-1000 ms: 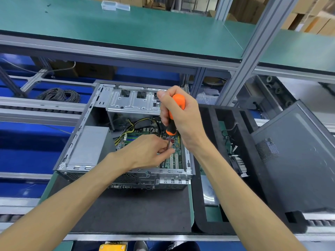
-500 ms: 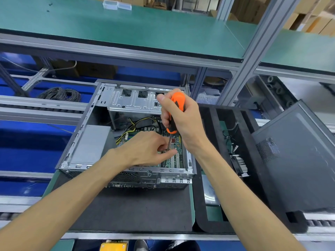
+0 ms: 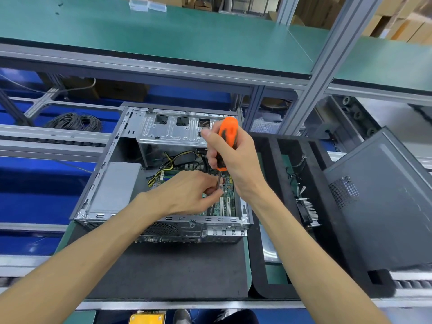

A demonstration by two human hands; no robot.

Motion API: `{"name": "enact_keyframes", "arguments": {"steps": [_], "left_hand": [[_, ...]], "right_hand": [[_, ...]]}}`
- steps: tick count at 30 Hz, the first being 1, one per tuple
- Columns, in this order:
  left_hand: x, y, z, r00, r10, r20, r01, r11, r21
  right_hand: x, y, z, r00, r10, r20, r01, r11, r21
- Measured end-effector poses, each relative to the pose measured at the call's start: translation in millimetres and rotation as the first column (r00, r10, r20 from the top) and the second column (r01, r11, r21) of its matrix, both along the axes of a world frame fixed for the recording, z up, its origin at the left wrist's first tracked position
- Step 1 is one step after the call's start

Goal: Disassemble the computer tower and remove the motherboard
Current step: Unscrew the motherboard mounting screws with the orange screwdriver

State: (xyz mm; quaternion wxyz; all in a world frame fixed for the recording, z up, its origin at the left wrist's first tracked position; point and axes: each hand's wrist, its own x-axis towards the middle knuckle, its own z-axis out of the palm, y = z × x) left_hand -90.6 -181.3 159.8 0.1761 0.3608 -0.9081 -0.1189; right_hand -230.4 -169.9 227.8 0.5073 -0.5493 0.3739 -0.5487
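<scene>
A green motherboard (image 3: 225,194) lies flat on the floor of an open computer tower (image 3: 163,183), which rests on its side on a dark mat (image 3: 168,272) at a workbench. The board is in the tower's right half, partly hidden by both hands. It looks thin, stiff and light but fragile, studded with slots and connectors; it is probably best lifted by its bare edges, once every screw and cable is free. Yellow and black cables (image 3: 163,169) are plugged in at its far left.

The right hand (image 3: 233,160) is closed around the orange handle of a screwdriver (image 3: 226,141), held nearly upright with the shaft pointing down at the board, wrist cocked above. The left hand (image 3: 187,192) reaches in from the left, its fingertips (image 3: 211,190) pinching the shaft near the tip to steady it. A grey power supply (image 3: 117,185) fills the tower's left side. To the right sit a black foam tray (image 3: 264,277) and the removed side panel (image 3: 385,206).
</scene>
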Motion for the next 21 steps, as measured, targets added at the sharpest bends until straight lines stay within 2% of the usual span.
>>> {"name": "enact_keyframes", "arguments": {"steps": [2, 6, 8, 11, 14, 16, 17, 19, 21], "left_hand": [[-2.8, -1.8, 0.0, 1.000, 0.005, -0.014, -0.005, 1.000, 0.012], [-1.9, -0.1, -0.3, 0.996, 0.045, 0.082, -0.046, 0.999, 0.004], [4.4, 0.3, -3.1, 0.997, 0.067, 0.046, -0.071, 0.991, 0.113], [18.1, -3.1, -5.4, 0.985, 0.121, -0.122, -0.067, 0.925, 0.374], [26.4, -7.9, -7.6, 0.938, 0.274, -0.214, -0.138, 0.858, 0.496], [26.4, -9.5, -9.5, 0.860, 0.436, -0.266, -0.207, 0.773, 0.599], [25.2, -10.0, -10.7, 0.791, 0.532, -0.302, -0.198, 0.690, 0.697], [20.5, -13.2, -13.8, 0.586, 0.731, -0.350, -0.089, 0.488, 0.868], [15.9, -17.3, -15.3, 0.401, 0.865, -0.300, -0.002, 0.329, 0.944]], "right_hand": [[1.2, 1.5, -4.5, 1.000, -0.009, -0.004, 0.009, 1.000, -0.007], [3.2, 11.1, -23.8, 0.999, -0.048, -0.021, 0.048, 0.999, 0.004], [5.0, 15.8, -33.8, 0.998, -0.067, 0.004, 0.066, 0.997, 0.047], [6.6, 15.5, -34.4, 0.994, -0.058, 0.094, 0.048, 0.994, 0.099], [5.5, 8.4, -19.4, 0.989, -0.037, 0.145, 0.026, 0.997, 0.077], [2.9, 1.9, -4.9, 0.985, -0.023, 0.171, 0.016, 0.999, 0.044], [1.4, -1.5, 3.5, 0.982, -0.018, 0.187, 0.013, 1.000, 0.027], [-2.5, -9.1, 22.0, 0.975, -0.013, 0.222, 0.016, 1.000, -0.012], [-6.0, -15.9, 40.7, 0.967, -0.016, 0.253, 0.031, 0.998, -0.057]]}}
